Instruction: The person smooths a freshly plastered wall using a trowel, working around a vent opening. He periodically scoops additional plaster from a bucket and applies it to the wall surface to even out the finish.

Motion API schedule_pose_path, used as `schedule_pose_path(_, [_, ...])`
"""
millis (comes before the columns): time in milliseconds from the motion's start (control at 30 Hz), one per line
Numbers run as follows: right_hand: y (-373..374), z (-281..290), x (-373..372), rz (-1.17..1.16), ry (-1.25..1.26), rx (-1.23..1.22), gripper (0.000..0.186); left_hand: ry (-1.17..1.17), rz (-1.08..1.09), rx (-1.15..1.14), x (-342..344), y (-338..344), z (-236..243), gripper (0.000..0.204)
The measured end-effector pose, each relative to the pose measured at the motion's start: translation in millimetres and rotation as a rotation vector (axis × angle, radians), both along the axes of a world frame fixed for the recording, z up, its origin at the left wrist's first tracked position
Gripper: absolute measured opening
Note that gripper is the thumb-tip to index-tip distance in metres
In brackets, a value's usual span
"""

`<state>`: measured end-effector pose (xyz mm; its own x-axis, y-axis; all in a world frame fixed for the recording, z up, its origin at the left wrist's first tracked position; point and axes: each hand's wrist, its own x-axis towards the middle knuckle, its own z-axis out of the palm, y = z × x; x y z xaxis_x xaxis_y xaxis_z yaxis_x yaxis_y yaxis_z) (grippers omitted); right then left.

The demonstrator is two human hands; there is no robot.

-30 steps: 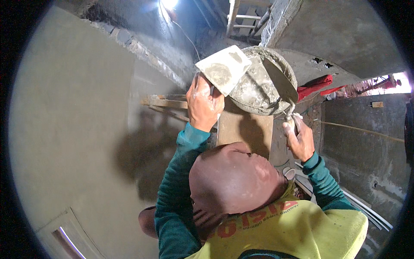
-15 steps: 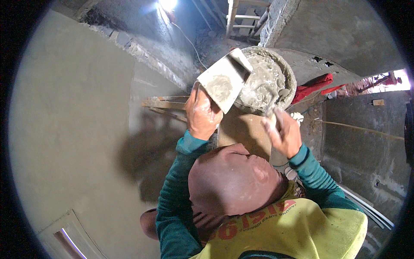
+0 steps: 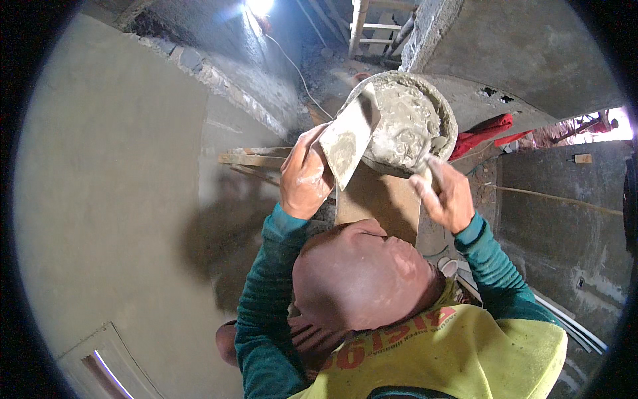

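My left hand (image 3: pixel 306 176) grips a pale, flat plastering float (image 3: pixel 349 136), tilted, with a wet patch of mortar on its face. The float sits over the left rim of a round tub (image 3: pixel 450 113) filled with grey wet mortar (image 3: pixel 402 103). In my right hand (image 3: pixel 450 198) is a small trowel (image 3: pixel 424 158), held by its handle at the tub's near right edge. Its working end is down at the mortar, and its outline there is partly lost in grey.
Below the tub stands a tan board (image 3: pixel 379 203). A smooth plastered wall (image 3: pixel 113 173) rises on my left, with a wooden bar (image 3: pixel 256 160) beside it. Red cloth (image 3: pixel 485 133) lies right of the tub. White pipes (image 3: pixel 571 322) lean lower right; a ladder (image 3: pixel 359 30) stands beyond.
My left hand has turned the float to a steeper angle and drawn it slightly lower. My right hand has shifted a little to the right with the trowel still at the mortar.
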<state>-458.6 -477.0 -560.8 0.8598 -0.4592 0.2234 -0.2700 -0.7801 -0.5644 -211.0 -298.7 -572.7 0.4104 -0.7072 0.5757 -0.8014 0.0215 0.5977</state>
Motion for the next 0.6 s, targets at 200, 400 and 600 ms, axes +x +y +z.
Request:
schedule_pose_path(200, [-18, 5, -1, -0.114, -0.015, 0.662, 0.049, 0.21, 0.157, -0.024, 1, 7, -2, 0.044])
schedule_pose_path(400, [1, 18, 4, 0.048, -0.19, 2.142, 0.056, 0.481, 0.231, -0.203, -1, -21, -11, 0.032])
schedule_pose_path(600, [-6, 3, -13, 0.066, -0.048, 2.347, 0.054, 0.566, 0.232, -0.239, 8, -39, -10, 0.036])
